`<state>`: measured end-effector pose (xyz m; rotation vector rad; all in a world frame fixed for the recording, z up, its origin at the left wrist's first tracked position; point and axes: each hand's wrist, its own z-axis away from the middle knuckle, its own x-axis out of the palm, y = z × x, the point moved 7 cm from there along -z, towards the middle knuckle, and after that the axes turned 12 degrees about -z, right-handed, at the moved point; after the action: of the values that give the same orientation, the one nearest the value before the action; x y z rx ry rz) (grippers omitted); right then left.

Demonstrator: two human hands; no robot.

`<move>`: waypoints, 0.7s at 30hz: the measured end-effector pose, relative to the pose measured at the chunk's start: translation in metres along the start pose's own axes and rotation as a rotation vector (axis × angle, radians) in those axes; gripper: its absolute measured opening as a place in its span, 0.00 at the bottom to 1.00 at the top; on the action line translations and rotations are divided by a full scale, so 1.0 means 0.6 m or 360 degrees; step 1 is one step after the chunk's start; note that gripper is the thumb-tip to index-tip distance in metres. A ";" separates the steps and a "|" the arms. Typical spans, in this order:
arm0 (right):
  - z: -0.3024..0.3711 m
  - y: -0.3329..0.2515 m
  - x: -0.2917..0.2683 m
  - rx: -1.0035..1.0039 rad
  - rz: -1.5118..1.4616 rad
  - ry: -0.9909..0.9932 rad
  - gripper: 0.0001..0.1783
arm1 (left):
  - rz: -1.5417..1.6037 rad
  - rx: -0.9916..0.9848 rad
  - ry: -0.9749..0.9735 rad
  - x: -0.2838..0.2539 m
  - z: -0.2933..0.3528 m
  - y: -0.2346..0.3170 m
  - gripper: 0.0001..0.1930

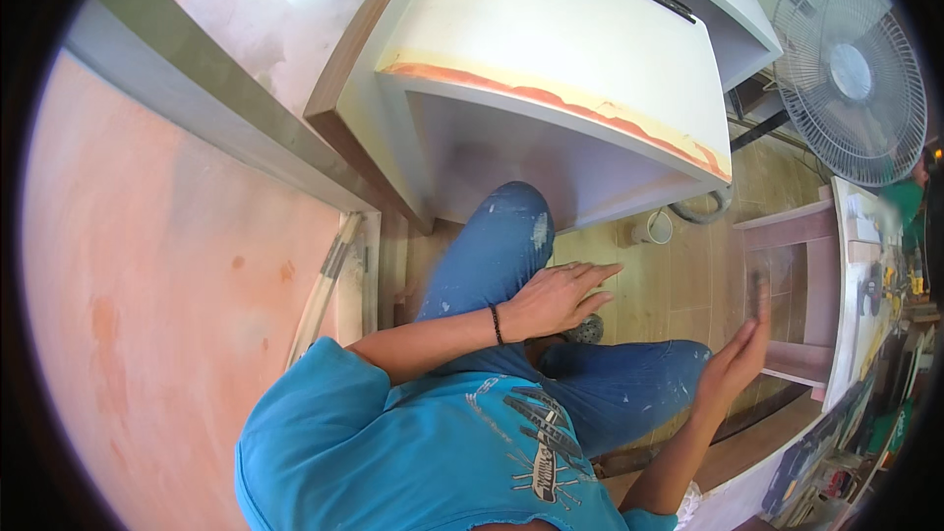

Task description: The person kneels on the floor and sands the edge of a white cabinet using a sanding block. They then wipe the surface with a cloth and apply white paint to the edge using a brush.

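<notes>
My left hand (556,301) is held over my lap, palm down, with its fingers stretched out and nothing visible in it. A dark bead bracelet circles that wrist. To the right, my right hand (737,356) is raised above my other knee and seen edge-on. Its fingertips are smeared and dark, so whether it holds something is unclear. In front of me stands a white cabinet (551,29) with an open hollow facing me. Along its front edge runs an uneven band of orange and yellowish filler (551,90). Neither hand touches the cabinet.
A small white cup (653,227) stands on the wooden floor near the cabinet. At the right are a standing fan (850,73), a low pinkish wooden frame (818,280) and a cluttered bench (852,334). A large pinkish panel (177,275) fills the left side.
</notes>
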<state>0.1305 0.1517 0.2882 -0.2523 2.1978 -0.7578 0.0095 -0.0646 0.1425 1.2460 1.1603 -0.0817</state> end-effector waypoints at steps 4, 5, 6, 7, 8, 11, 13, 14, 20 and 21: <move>0.052 -0.043 0.083 0.0128 -0.0922 -0.0861 0.17 | 0.0622 0.0270 0.0186 -0.105 -0.007 0.088 0.43; 0.053 -0.063 0.101 0.0107 -0.1120 -0.1074 0.16 | 0.0779 0.0363 0.0161 -0.122 -0.005 0.104 0.46; 0.055 -0.087 0.116 0.0083 -0.1315 -0.1291 0.15 | 0.0905 0.0372 -0.0116 -0.121 -0.003 0.114 0.48; 0.046 -0.104 0.122 0.0062 -0.1315 -0.1322 0.14 | 0.1035 0.0375 -0.0392 -0.121 -0.001 0.122 0.49; 0.035 -0.122 0.128 0.0041 -0.1315 -0.1353 0.13 | 0.1165 0.0372 -0.0669 -0.118 0.008 0.134 0.51; 0.010 -0.148 0.155 -0.0065 -0.1399 -0.1351 0.12 | 0.0871 0.0244 -0.0392 -0.162 0.019 0.144 0.47; -0.004 -0.159 0.172 -0.0116 -0.1483 -0.1283 0.13 | 0.0823 0.0137 -0.0194 -0.178 0.022 0.130 0.40; -0.011 -0.164 0.179 -0.0125 -0.1514 -0.1226 0.15 | 0.0755 0.0114 -0.0070 -0.189 0.026 0.127 0.37; -0.113 -0.098 0.176 -0.0333 -0.1545 -0.0204 0.29 | 0.0126 0.0327 0.1259 -0.335 0.099 0.129 0.25; -0.119 -0.060 0.184 -0.0230 -0.1659 0.0055 0.31 | -0.0178 0.0325 0.1600 -0.371 0.121 0.135 0.24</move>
<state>0.0013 0.1094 0.2779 -1.5307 2.0632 -1.1216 0.0002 -0.2032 0.3475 1.4355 2.1230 0.3984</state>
